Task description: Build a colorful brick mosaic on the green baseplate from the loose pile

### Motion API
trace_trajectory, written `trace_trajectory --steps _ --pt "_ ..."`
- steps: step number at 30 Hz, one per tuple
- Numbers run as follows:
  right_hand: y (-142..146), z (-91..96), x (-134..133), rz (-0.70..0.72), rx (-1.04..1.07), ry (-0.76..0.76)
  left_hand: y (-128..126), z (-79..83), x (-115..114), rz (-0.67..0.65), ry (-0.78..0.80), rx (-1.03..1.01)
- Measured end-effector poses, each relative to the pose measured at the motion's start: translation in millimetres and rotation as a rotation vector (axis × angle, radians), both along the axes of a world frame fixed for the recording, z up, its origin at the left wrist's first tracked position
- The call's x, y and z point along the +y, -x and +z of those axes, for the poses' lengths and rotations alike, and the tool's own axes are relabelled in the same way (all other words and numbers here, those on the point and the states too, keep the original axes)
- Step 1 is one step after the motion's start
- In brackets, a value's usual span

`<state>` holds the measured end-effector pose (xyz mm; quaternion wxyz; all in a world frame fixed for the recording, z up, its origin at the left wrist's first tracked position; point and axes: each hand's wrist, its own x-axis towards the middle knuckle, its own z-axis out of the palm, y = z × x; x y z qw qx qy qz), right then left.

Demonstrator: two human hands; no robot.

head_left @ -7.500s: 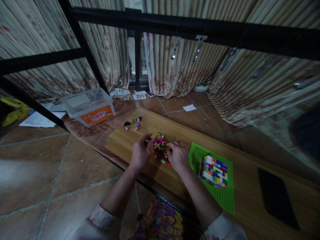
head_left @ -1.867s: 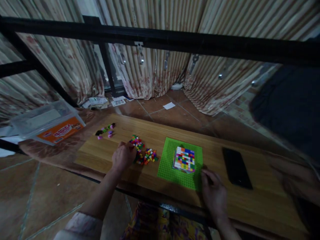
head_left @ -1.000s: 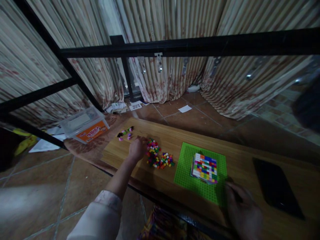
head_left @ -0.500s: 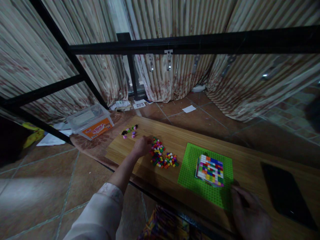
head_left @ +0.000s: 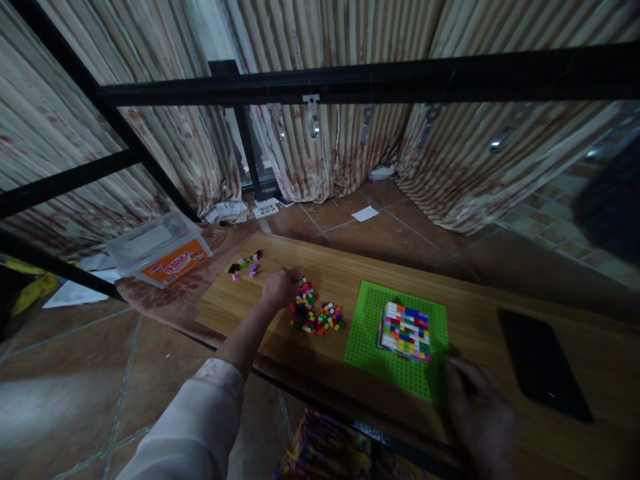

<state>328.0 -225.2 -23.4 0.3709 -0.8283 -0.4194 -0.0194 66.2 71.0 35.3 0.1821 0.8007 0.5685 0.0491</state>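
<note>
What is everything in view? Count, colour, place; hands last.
Table: one, brown, centre
Loose bricks: many, multicoloured, mid-table
Baseplate: one, green, right of bricks
Brick block: one, multicoloured, on baseplate
Small pieces: several, multicoloured, table's left
Flat slab: one, black, table's right
Box: one, clear, left
Covering: one, reddish-brown, table's left
Tiled floor: one, brown, beneath
Papers: several, whitish, on floor
Curtains: several, beige striped, background
Bars: several, black, before curtains
Hooks: several, silver, below bar
Crumpled item: one, yellow, far left
Cloth: one, multicoloured, bottom
Sleeve: one, pale, lower left
Left hand: one, at loose bricks
Right hand: one, by baseplate
</note>
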Motion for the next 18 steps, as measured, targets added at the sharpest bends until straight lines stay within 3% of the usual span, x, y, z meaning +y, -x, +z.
trace_trajectory --steps 7,18 --pt "3.5 3.7 2.6 0.006 0.050 -0.027 -2.9 -0.6 -0.8 -0.059 -0.098 0.063" --pt "2.7 0.9 3.5 0.010 0.083 -0.065 -9.5 0.0 -6.1 -0.046 -0.139 0.125"
